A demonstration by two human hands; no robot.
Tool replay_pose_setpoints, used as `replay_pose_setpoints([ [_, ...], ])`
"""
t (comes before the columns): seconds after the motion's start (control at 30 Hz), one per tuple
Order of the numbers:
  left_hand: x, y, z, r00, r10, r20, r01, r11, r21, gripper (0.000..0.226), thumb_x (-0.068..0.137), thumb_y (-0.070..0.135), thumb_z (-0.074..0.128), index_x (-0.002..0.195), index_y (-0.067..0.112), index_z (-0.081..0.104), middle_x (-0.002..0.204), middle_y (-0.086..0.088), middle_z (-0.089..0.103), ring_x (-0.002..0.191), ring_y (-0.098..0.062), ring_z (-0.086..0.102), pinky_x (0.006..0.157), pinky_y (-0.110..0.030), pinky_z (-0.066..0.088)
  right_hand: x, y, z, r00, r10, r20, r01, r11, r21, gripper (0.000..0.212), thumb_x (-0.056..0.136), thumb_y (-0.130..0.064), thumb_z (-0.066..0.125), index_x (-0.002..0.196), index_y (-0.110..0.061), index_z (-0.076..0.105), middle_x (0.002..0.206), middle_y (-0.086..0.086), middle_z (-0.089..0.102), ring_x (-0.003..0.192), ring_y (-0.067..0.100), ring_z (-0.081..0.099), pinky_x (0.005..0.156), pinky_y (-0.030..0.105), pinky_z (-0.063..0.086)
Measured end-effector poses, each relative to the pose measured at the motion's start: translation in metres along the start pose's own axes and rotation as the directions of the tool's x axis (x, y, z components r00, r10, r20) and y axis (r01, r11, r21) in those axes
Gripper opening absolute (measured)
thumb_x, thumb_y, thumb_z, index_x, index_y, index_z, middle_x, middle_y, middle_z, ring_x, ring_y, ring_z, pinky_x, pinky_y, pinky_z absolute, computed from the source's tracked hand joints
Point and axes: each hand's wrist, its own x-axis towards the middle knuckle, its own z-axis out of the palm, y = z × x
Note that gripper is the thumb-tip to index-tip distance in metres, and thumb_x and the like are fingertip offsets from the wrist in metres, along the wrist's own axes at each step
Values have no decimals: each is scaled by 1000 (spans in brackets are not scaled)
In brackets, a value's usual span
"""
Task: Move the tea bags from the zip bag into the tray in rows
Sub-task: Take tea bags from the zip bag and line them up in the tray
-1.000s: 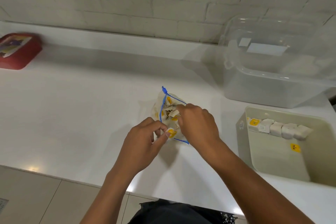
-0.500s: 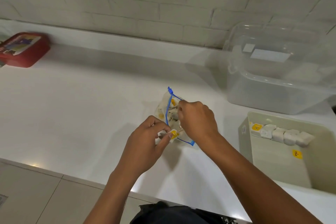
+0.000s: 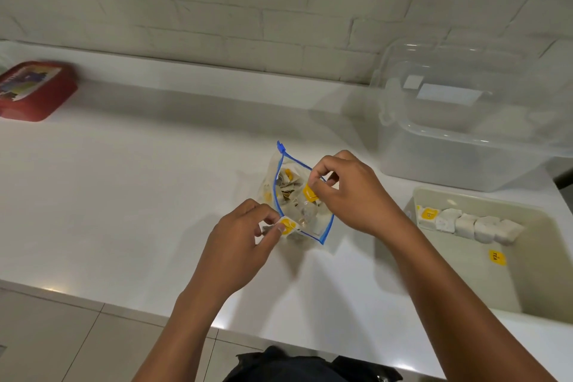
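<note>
Head view: L hand (image 3: 238, 242) pinches zip bag (image 3: 302, 195) rim, R hand (image 3: 350, 192) pinches tea bag (image 3: 310, 194) above opening.

Yellow tag (image 3: 497, 257) on tray (image 3: 545, 260) floor reads "TEA"; other labels unreadable.

The red box (image 3: 34, 88) at the counter's far left corner is blurred and cut by the frame's left edge. The tray (image 3: 539, 282) and clear tub (image 3: 465, 146) run off the right edge. The tea bags (image 3: 291, 192) inside the zip bag (image 3: 325, 226) cannot be counted.
</note>
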Motion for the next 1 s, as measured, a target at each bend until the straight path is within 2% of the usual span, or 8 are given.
replay_pose_setpoints([
  [0.17, -2, 1, -3, 1000, 13, 4, -12, 1000, -28, 10, 92, 40, 66, 85, 39, 60, 86, 21, 57, 73, -3, 57, 59, -21, 43, 3, -1, -1, 998, -38, -56, 41, 998, 52, 9, 90, -29, 67, 82, -28, 70, 75, -13, 69, 64, 2, 60, 65, 20, 46],
  [0.33, -3, 2, -7, 1000, 1, -4, -2, 999, -45, 10, 92, 39, 67, 84, 37, 61, 84, 19, 58, 74, -4, 59, 60, -20, 43, 8, -1, -1, 995, -24, -94, 40, 985, 169, 10, 89, -24, 70, 80, -28, 73, 74, -14, 70, 61, 1, 57, 64, 16, 45],
  [0.4, -2, 3, -9, 1000, -6, -19, 5, 998, -61, 9, 91, 39, 67, 84, 36, 63, 86, 18, 60, 75, -7, 59, 59, -18, 42, 10, -2, -2, 998, 14, -62, 4, 957, 290, 11, 89, -22, 69, 81, -27, 73, 77, -11, 70, 61, 4, 57, 63, 26, 54],
  [0.5, 0, 8, -11, 998, -26, -52, 20, 994, -106, 7, 91, 38, 68, 85, 35, 65, 89, 17, 61, 76, -10, 60, 57, -12, 38, 10, -3, -2, 999, 41, 5, -39, 901, 433, 10, 92, -19, 67, 84, -23, 72, 79, -3, 69, 64, 11, 59, 65, 40, 58],
  [0.63, 7, 18, -10, 999, 19, -39, -27, 976, -214, 7, 88, 28, 73, 85, 32, 68, 116, 20, 61, 73, -11, 62, 57, -7, 34, 11, -2, -1, 996, 43, 74, -76, 837, 542, 9, 96, -15, 62, 90, -13, 68, 83, 1, 71, 68, 16, 66, 63, 35, 53],
  [0.77, 22, 27, -13, 999, 45, -23, -49, 962, -268, 6, 88, 27, 75, 85, 31, 71, 142, 23, 49, 74, -10, 64, 60, -5, 36, 13, 3, 2, 990, 47, 134, -115, 817, 565, 8, 97, -13, 61, 93, -10, 68, 82, 0, 73, 70, 17, 67, 65, 33, 51],
  [0.83, 30, 27, -15, 997, 74, 18, -68, 972, -226, 8, 87, 27, 74, 83, 32, 70, 139, 24, 51, 75, -9, 64, 60, -7, 35, 13, 5, 4, 989, 71, 128, -132, 812, 568, 9, 96, -11, 61, 93, -9, 69, 82, 2, 73, 70, 17, 67, 66, 34, 51],
  [1.0, 34, 18, -24, 990, 113, 83, -96, 977, -188, 14, 84, 18, 76, 78, 24, 65, 107, 21, 69, 70, -13, 60, 58, -5, 34, 13, 9, 10, 987, 151, -54, -106, 869, 484, 10, 90, -9, 63, 84, -13, 71, 82, 4, 73, 63, 18, 69, 56, 34, 53],
])
